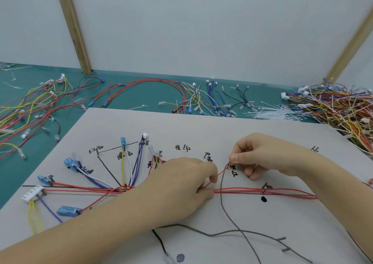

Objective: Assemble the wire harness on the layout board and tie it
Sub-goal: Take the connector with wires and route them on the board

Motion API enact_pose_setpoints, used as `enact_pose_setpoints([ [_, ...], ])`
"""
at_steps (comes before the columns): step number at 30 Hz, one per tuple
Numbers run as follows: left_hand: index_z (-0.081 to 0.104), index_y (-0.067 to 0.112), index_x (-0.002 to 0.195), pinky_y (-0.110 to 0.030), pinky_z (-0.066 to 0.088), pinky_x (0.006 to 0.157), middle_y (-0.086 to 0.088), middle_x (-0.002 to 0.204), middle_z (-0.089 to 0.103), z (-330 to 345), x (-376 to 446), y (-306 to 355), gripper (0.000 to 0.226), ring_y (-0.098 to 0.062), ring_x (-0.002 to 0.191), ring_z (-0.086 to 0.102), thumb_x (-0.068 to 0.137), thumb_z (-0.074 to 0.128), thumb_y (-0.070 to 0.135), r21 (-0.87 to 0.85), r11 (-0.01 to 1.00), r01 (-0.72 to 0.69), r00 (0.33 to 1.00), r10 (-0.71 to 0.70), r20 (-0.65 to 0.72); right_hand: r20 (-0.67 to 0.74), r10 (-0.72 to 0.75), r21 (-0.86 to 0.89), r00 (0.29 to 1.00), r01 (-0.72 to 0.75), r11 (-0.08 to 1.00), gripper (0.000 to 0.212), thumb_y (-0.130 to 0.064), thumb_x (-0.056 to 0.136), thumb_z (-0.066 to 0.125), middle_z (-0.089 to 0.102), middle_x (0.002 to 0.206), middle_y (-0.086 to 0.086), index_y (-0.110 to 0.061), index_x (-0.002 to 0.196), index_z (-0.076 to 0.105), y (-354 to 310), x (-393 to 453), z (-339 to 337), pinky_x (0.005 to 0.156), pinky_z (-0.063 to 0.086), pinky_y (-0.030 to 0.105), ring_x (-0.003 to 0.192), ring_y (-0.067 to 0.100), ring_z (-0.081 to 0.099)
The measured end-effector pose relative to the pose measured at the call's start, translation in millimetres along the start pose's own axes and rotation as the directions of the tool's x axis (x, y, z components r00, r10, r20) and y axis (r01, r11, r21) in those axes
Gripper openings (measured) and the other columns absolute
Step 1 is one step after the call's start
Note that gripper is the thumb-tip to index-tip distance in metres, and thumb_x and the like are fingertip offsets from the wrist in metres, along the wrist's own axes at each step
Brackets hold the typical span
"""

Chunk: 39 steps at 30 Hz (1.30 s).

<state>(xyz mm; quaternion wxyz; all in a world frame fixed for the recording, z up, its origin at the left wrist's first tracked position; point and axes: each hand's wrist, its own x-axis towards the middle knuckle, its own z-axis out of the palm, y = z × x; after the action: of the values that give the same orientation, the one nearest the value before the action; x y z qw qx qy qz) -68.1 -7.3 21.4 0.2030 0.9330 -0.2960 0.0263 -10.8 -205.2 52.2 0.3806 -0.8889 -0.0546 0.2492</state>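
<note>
My left hand [181,185] pins the red wires [262,191] to the board [201,126]; my right [260,154] pinches, I think, a red-and-grey end. Tugging could drag the fanned bundle off its marks.

Pale white wall panels [201,31], two slanted wooden battens [72,27], teal tabletop [141,94], soft even light

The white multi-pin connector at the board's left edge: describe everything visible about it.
The white multi-pin connector is a ribbed, plastic-looking housing lying flat near the left edge of the layout board, tilted slightly. Yellow wires and a purple wire leave its lower side; red wires run from it toward the bundle's centre. Neither hand touches it.
</note>
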Motion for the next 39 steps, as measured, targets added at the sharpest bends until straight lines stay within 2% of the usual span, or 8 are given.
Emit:
enact_pose_setpoints([
  [3,0.028,0.047,0.124,-0.025,0.026,0.065,0.016,0.083,0.037,1.5,-1.7,3.7,0.035,-0.011,0.079,0.041,0.093,0.041,0.039,0.082,0.994,-0.067,0.998,0.069,-0.017,0.011,0.010,-0.016,1.000,-0.010,1.000,0.016,-0.016,0.089,0.059,0.055,0.064,0.003,-0.009,0.076,0.062,-2.8,-0.1,-0.2,0.047,0.049,0.020,0.046,0.007,0.053],
  [7,0.035,0.038,0.119,-0.031,0.030,0.061,0.005,0.105,0.040,5.9,-2.1,8.5,0.026,-0.026,0.074,0.042,0.097,0.032,0.026,0.294,0.946,-0.135,0.991,0.132,0.030,0.005,0.023,-0.023,1.000,-0.023,0.999,0.016,-0.017,0.090,0.058,0.055,0.064,0.003,-0.010,0.075,0.060,-3.1,-0.4,0.0,0.049,0.049,0.020,0.047,0.007,0.053],
  [11,0.042,0.034,0.094,-0.025,0.030,0.066,0.013,0.088,0.044,0.7,0.1,3.6,0.014,-0.009,0.073,0.035,0.094,0.029,0.030,-0.024,0.997,-0.078,0.996,0.077,-0.047,-0.005,0.017,-0.037,1.000,-0.017,0.999,0.018,-0.017,0.090,0.058,0.054,0.064,0.004,-0.010,0.074,0.059,-2.0,-0.5,1.3,0.048,0.048,0.020,0.048,0.008,0.053],
  [15,0.053,0.036,0.090,-0.009,0.036,0.062,0.019,0.078,0.048,-2.6,3.6,-2.1,0.024,0.007,0.062,0.052,0.095,0.035,0.021,-0.318,0.945,0.075,0.995,-0.092,-0.037,-0.008,0.020,-0.028,1.000,-0.020,0.999,0.018,-0.017,0.090,0.058,0.055,0.063,0.002,-0.010,0.073,0.059,-1.4,0.2,0.8,0.049,0.050,0.021,0.048,0.008,0.054],
  [18,0.051,0.046,0.082,-0.016,0.044,0.060,0.010,0.090,0.051,-2.5,4.6,-2.6,0.032,-0.004,0.052,0.060,0.096,0.035,0.022,-0.441,0.887,0.137,0.989,-0.150,0.005,-0.001,0.024,-0.021,1.000,-0.024,0.999,0.018,-0.016,0.090,0.058,0.055,0.063,0.003,-0.010,0.073,0.059,-2.0,0.7,0.9,0.050,0.051,0.021,0.047,0.008,0.054],
  [24,0.055,0.046,0.085,-0.011,0.041,0.052,0.015,0.107,0.055,-3.6,5.3,-3.2,0.031,-0.009,0.051,0.064,0.096,0.034,0.026,-0.519,0.832,0.195,0.977,-0.212,0.027,0.013,0.038,0.002,0.999,-0.038,0.999,0.017,-0.015,0.089,0.060,0.056,0.063,0.003,-0.009,0.073,0.060,0.2,3.0,0.1,0.049,0.051,0.021,0.046,0.008,0.055],
  [29,0.058,0.041,0.085,-0.016,0.048,0.048,0.012,0.098,0.054,-5.7,8.1,-2.2,0.033,-0.010,0.051,0.064,0.097,0.035,0.020,-0.561,0.780,0.278,0.957,-0.274,0.093,-0.012,0.026,-0.020,1.000,-0.026,0.999,0.017,-0.017,0.086,0.064,0.056,0.060,0.003,-0.009,0.072,0.063,2.6,5.7,0.9,0.046,0.048,0.018,0.044,0.006,0.055],
  [39,0.069,0.026,0.107,0.000,0.038,0.061,0.015,0.097,0.048,-26.5,-2.1,-10.1,0.026,0.013,0.066,0.054,0.091,0.053,0.012,-0.364,0.908,0.207,0.962,-0.120,0.246,-0.086,-0.052,-0.045,0.995,0.048,0.998,0.014,-0.009,0.082,0.067,0.055,0.048,-0.004,-0.011,0.070,0.060,1.2,4.2,8.0,0.041,0.045,0.017,0.039,0.005,0.052],
])
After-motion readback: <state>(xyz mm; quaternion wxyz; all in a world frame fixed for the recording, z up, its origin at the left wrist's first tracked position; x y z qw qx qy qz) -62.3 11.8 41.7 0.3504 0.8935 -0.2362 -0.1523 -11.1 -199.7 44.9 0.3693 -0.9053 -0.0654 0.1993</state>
